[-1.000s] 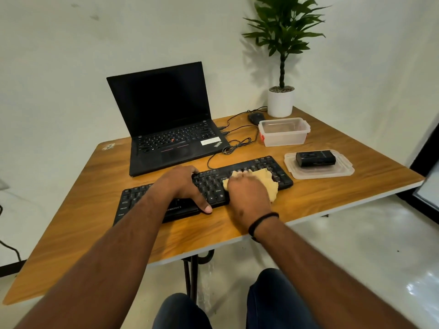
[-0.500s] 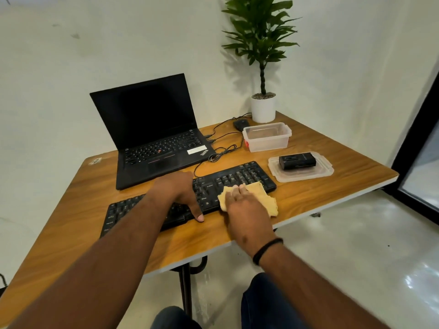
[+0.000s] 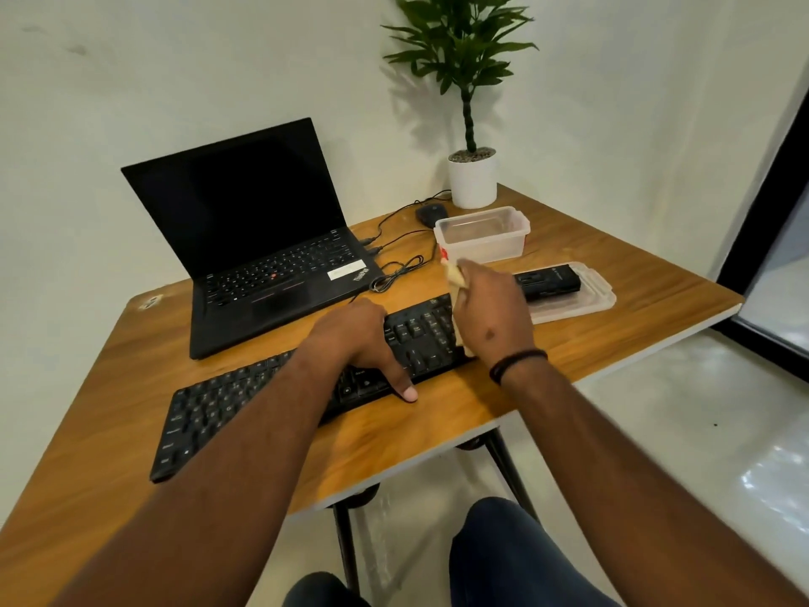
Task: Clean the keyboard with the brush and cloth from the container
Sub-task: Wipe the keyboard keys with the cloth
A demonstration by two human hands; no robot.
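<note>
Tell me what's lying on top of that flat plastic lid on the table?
A black brush lies on the clear lid. The right hand, holding the yellow cloth, covers the brush's left end and the lid's left edge, so anything there is hidden.

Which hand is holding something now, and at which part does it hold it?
The right hand grips the yellow cloth, bunched in its fingers; one end sticks out. The left hand holds nothing and rests on the keyboard.

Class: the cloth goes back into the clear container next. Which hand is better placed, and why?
Right. The right hand already grips the cloth just short of the container; the left hand rests on the keyboard.
</note>
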